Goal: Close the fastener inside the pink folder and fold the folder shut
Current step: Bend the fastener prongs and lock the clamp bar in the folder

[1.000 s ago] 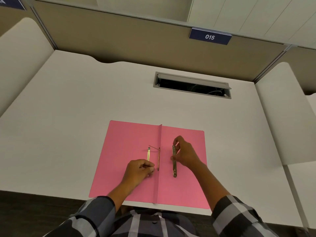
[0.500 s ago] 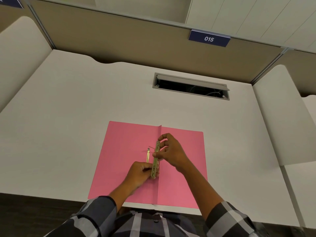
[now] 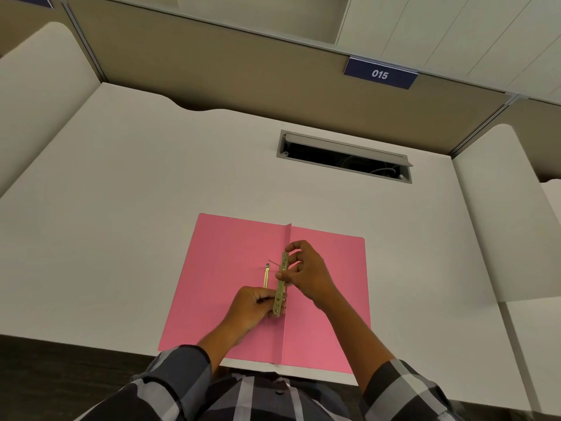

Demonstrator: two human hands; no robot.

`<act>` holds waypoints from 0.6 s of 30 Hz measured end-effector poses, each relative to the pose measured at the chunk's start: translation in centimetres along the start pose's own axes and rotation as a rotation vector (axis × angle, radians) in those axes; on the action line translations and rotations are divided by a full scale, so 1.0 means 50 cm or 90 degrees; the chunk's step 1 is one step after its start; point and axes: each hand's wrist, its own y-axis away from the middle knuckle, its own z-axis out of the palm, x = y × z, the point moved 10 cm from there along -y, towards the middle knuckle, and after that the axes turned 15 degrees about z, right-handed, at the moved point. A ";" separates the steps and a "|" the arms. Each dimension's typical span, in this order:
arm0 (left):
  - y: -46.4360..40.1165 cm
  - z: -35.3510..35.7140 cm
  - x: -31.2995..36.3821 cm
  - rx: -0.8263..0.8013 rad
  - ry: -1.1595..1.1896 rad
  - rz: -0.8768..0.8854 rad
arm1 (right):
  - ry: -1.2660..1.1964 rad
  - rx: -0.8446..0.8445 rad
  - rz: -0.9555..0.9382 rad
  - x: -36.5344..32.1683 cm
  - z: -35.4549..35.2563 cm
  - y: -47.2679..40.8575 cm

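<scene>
At frame centre, over the open pink paper folder [image 3: 230, 268], my right hand [image 3: 309, 273] and left hand [image 3: 252, 308] pinch the long perforated brass fastener bar [image 3: 280, 288].

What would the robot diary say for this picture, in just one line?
pink paper folder: open, flat on white desk | right hand: holds brass metal fastener bar over spine | left hand: pinches bar's near end

Pink folder [image 3: 230, 268], brass-gold fastener bar [image 3: 280, 287], off-white surface [image 3: 151, 183], grey-white plaid sleeves [image 3: 176, 375], navy sign [image 3: 380, 73].
</scene>
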 end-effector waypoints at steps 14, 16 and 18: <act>-0.002 -0.007 -0.039 -0.012 -0.014 -0.044 | 0.036 0.020 -0.024 -0.010 0.009 0.007; -0.006 -0.019 -0.047 0.000 -0.046 -0.059 | 0.043 0.019 -0.026 -0.005 0.015 0.006; -0.014 -0.035 -0.047 0.024 -0.065 -0.064 | 0.050 0.020 -0.027 0.001 0.021 0.004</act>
